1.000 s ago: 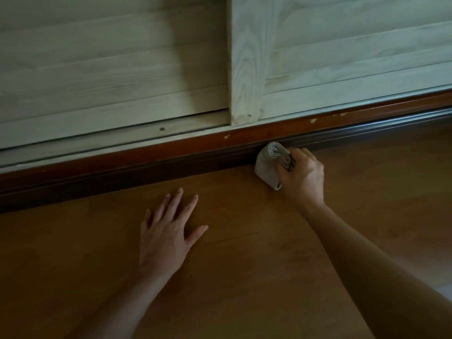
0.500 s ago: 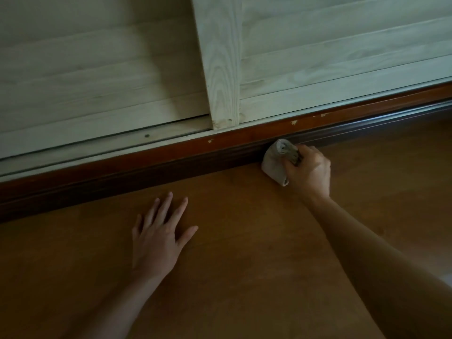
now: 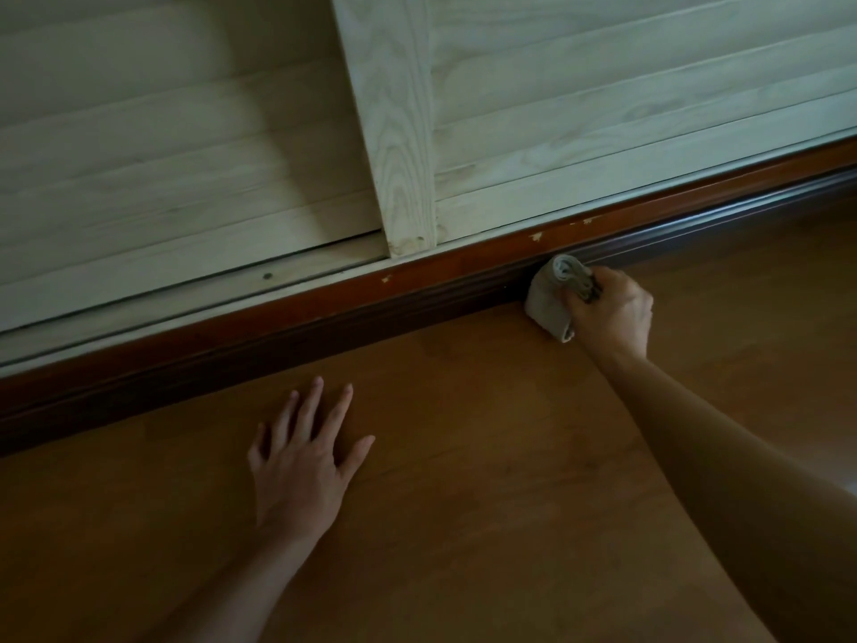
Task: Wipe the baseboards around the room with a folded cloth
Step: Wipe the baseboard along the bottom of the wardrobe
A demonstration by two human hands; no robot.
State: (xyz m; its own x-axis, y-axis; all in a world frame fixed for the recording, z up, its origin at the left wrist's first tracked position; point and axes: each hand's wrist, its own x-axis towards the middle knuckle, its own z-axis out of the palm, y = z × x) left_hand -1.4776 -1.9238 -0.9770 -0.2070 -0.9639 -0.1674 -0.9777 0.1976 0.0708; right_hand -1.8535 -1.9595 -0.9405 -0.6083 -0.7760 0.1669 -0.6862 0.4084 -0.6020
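A dark reddish-brown baseboard [image 3: 324, 317] runs diagonally from lower left to upper right where the wall meets the floor. My right hand [image 3: 612, 313] grips a folded grey cloth [image 3: 549, 299] and holds it against the lower moulding of the baseboard. My left hand [image 3: 301, 461] lies flat on the wooden floor with its fingers spread, a short way in front of the baseboard and to the left of the cloth.
Pale wooden slatted panels [image 3: 185, 169] and a vertical post [image 3: 399, 132] stand above the baseboard. Small chips of paint [image 3: 537, 236] mark the baseboard's top edge. Brown wooden floor [image 3: 487, 480] fills the lower part of the view.
My right hand has slid the cloth to the right along the baseboard, away from the vertical post. My left hand stays flat on the floor.
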